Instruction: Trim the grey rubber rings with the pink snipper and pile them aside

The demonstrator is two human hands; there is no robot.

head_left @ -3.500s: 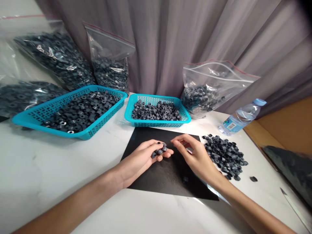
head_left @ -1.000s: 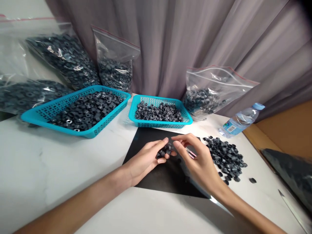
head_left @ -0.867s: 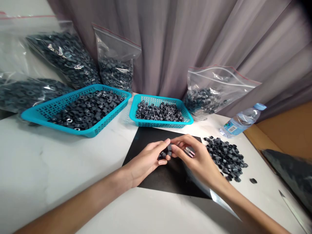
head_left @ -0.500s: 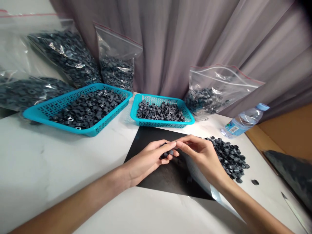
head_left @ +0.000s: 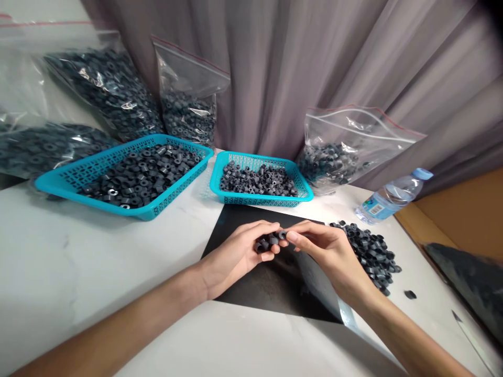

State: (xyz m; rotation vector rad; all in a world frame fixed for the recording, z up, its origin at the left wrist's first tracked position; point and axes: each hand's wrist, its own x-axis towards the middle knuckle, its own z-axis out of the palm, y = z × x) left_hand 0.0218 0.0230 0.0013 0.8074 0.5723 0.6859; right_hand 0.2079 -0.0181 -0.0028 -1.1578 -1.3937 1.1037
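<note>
Several small dark grey rings [head_left: 264, 244] lie in the curled fingers of my left hand [head_left: 245, 246], above a black sheet [head_left: 259, 288]. My right hand [head_left: 324, 248] pinches one dark grey ring [head_left: 282, 235] between thumb and forefinger, right beside the left fingertips. The hands meet over the sheet. To the right of my right hand spreads a heap of similar dark parts [head_left: 375, 256], partly hidden behind the hand and wrist.
A larger blue basket [head_left: 151, 212] and a smaller blue basket [head_left: 267, 200] hold many dark rings. Clear zip bags of rings stand behind, including one at right [head_left: 334, 162]. A water bottle [head_left: 395, 196] stands right. One loose part [head_left: 410, 295] lies near the heap.
The fingertips of my two hands have drawn slightly apart. A ring now shows at my right fingertips, and more of the rings in my left hand are visible.
</note>
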